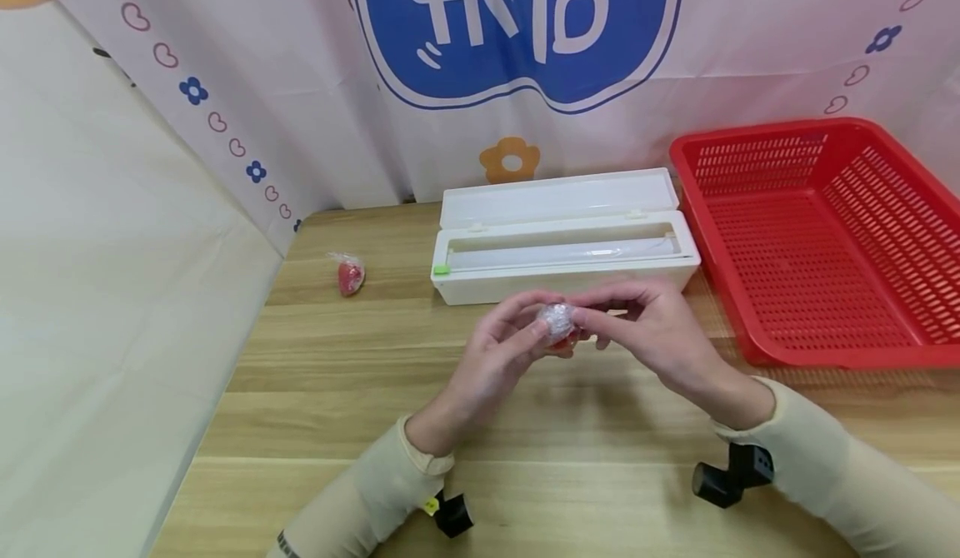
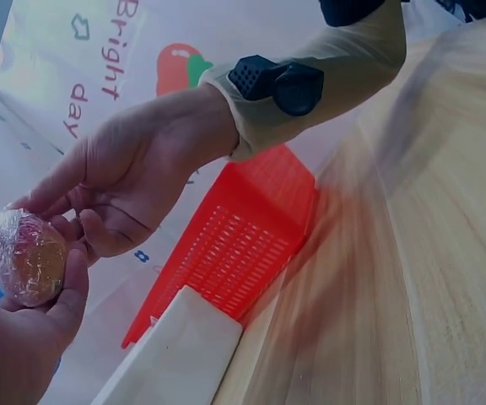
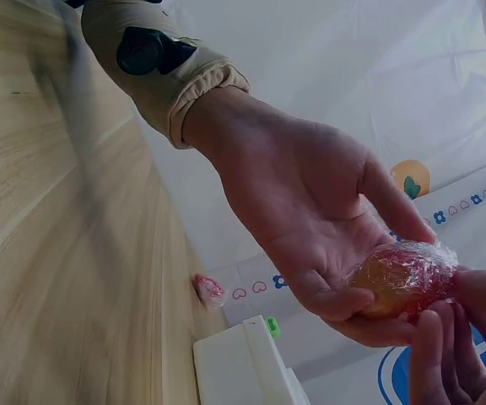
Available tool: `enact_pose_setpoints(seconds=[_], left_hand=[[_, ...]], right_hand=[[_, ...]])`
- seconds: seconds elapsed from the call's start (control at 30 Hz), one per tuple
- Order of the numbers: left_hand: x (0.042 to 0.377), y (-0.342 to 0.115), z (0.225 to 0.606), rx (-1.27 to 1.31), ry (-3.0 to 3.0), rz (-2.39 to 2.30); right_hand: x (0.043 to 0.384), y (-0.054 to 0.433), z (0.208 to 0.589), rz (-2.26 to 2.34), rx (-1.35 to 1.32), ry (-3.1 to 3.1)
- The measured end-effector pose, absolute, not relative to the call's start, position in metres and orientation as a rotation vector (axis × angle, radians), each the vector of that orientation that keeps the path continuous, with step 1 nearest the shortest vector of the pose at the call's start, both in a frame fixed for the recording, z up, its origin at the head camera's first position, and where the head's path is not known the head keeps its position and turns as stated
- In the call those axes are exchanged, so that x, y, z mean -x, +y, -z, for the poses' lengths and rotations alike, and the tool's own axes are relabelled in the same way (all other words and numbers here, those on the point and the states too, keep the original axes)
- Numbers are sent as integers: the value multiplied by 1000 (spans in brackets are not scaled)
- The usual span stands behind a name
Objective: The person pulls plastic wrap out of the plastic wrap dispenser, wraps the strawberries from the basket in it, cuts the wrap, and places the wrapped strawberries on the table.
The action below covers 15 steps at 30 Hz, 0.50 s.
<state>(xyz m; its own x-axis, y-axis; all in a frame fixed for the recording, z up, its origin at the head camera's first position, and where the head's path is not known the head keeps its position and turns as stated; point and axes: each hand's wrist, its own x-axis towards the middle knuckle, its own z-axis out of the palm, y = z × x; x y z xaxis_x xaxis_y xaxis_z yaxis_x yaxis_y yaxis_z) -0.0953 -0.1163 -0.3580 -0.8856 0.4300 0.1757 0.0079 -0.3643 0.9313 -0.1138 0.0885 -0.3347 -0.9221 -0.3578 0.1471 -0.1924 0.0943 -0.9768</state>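
A small red-and-yellow fruit wrapped in cling film [image 1: 557, 321] is held above the table between both hands. My left hand [image 1: 491, 358] cradles it with curled fingers, thumb on the near side. My right hand [image 1: 663, 346] pinches the film at the fruit's right side with thumb and fingertips. In the left wrist view, crinkled film bunches on one side of the fruit [image 2: 25, 257]; smoother yellow skin shows on the other. The right wrist view shows the fruit [image 3: 403, 278] lying on the left fingers.
Behind the hands stands a white cling film dispenser [image 1: 562, 279], lid raised, roll inside. Another film-wrapped red piece [image 1: 350, 276] lies on the wooden table [image 1: 315, 425] at left. A red plastic basket [image 1: 757, 341] stands at right. A printed cloth [image 1: 315, 67] hangs behind.
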Motion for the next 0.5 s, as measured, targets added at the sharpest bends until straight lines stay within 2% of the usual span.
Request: enact_pose_setpoints(seconds=[0.27,0.5], left_hand=[[96,-115,358,-618,1719,-2274],[96,-116,356,-624,1658,-2277]], right_hand=[[113,89,335,1891,580,2289],[114,92,333,1885,696,2304]])
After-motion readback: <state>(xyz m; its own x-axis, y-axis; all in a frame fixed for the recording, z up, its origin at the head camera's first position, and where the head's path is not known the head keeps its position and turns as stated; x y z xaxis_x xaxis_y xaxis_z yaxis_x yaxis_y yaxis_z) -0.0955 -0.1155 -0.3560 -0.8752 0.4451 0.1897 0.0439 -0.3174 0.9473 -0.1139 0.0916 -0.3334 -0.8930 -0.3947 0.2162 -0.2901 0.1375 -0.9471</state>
